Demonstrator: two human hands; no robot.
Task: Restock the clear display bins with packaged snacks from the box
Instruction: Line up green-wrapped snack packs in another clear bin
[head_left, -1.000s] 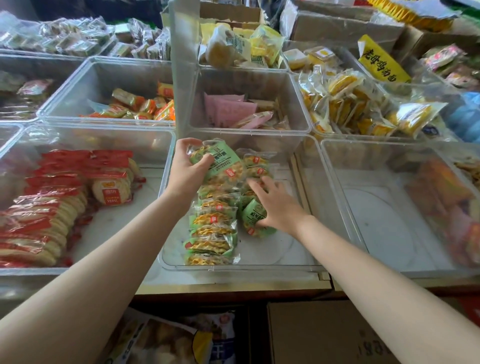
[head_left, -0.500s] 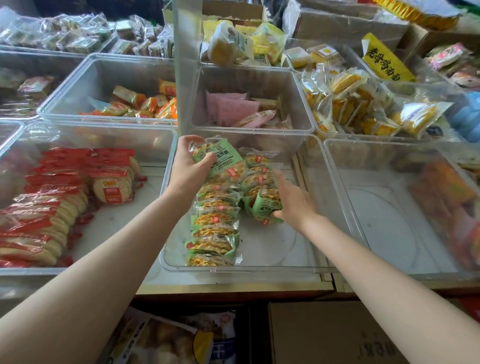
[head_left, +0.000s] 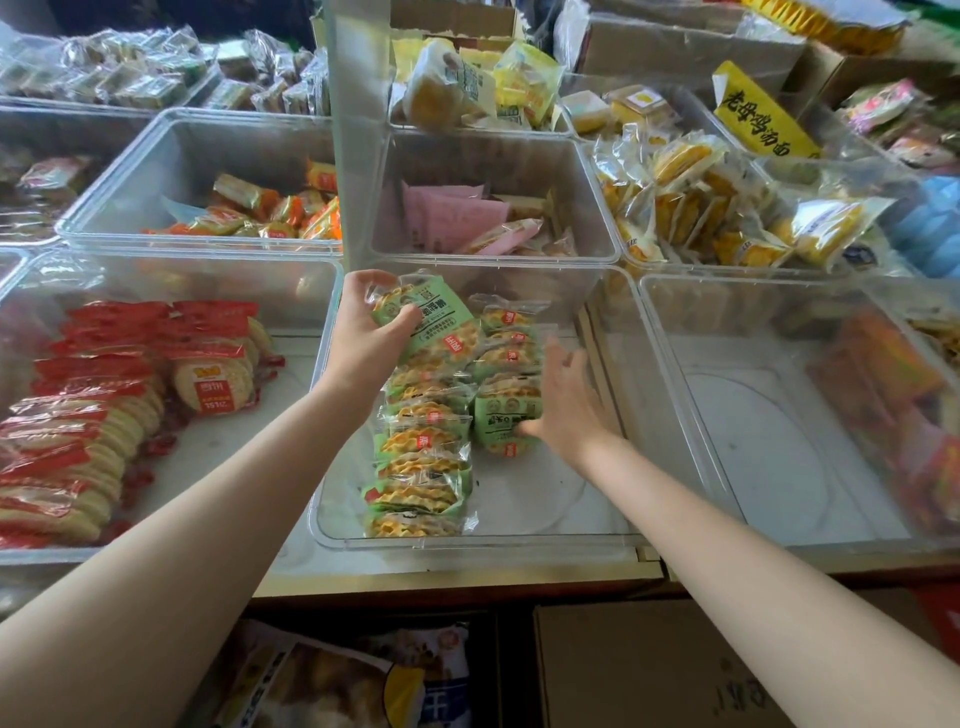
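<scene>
A clear bin (head_left: 519, 535) in the middle holds two rows of green waffle snack packs. My left hand (head_left: 363, 338) grips the top green pack (head_left: 441, 322) at the far end of the left row (head_left: 421, 457). My right hand (head_left: 566, 405) has its fingers spread and its thumb against the nearest pack (head_left: 506, 421) of the shorter right row, which stands on edge. The near right part of the bin floor is bare.
Red-wrapped rice crackers (head_left: 104, 405) fill the bin on the left. The large clear bin (head_left: 753, 441) on the right has orange packs at its far side. Bins behind hold orange, pink (head_left: 457, 218) and yellow (head_left: 691, 208) snacks. Cardboard boxes (head_left: 649, 670) stand below the shelf.
My right hand pushed a green pack from lower in the bin up against the right row, then opened its fingers. My left hand stayed on the top pack.
</scene>
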